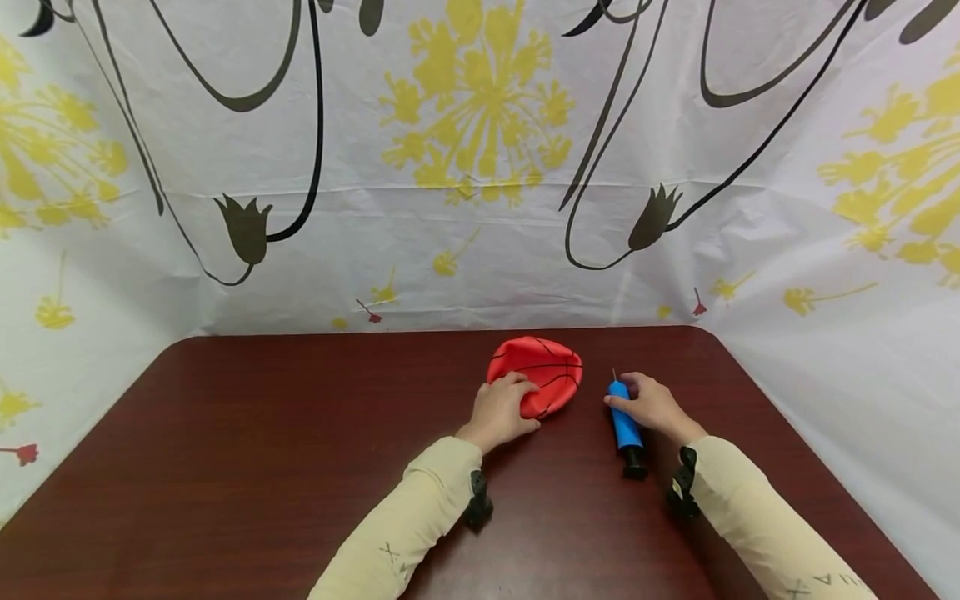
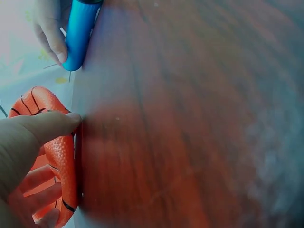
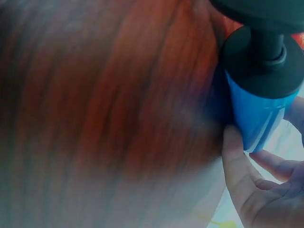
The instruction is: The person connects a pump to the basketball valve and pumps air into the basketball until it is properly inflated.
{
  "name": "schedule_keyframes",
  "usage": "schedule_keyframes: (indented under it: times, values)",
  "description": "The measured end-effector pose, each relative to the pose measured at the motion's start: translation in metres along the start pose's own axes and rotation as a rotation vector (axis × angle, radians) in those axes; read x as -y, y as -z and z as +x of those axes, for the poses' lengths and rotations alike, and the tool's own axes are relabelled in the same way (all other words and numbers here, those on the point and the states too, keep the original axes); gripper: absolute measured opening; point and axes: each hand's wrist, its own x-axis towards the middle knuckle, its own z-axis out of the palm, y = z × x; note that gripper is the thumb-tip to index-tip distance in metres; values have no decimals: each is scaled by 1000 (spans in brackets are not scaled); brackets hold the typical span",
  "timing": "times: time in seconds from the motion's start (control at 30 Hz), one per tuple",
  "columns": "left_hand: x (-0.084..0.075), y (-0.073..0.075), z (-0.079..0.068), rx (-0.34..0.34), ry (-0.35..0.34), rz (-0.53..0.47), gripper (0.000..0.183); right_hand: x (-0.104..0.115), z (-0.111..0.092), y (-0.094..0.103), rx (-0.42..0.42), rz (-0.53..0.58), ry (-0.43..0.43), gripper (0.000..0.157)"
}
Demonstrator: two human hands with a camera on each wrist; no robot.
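A soft, deflated orange-red basketball (image 1: pixel 551 375) with black lines lies slumped near the table's far edge. My left hand (image 1: pixel 501 410) is at its near left side. In the left wrist view the thumb (image 2: pixel 57 124) lies across the ball's edge (image 2: pixel 61 156), with the fingers curled on its other side. To the right, a blue hand pump (image 1: pixel 626 423) lies with its needle pointing away and its black handle (image 1: pixel 634 463) toward me. My right hand (image 1: pixel 656 407) holds it near the needle end, thumb and fingers on opposite sides of the blue barrel (image 3: pixel 261 114).
The dark red-brown table (image 1: pixel 262 450) has rounded far corners. A white cloth (image 1: pixel 465 275) with yellow flowers and dark stems hangs behind and along both sides. Black straps with small devices sit on both wrists over cream sleeves (image 1: pixel 420 517).
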Motion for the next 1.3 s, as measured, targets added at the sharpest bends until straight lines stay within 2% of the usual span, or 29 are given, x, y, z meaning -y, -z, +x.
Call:
schedule_keyframes:
  times: [0.13,0.4,0.63,1.0,1.13,1.3]
  values:
    - [1,0,0,7,-8,30,53,1,2,-1,28,-5,-20,64]
    - [-2,1,3,16,28,59,52,1,2,-1,100,86,-118,72]
    - [-4,-1,5,11,55,76,49,0,3,-2,107,111,-141,73]
    - [-2,1,10,2,33,84,40,-4,4,2,141,221,-152,73]
    - [1,1,9,-29,-3,84,36,-8,4,1,144,258,-159,71]
    - [3,3,10,-114,-60,63,29,-11,3,0,134,270,-158,69]
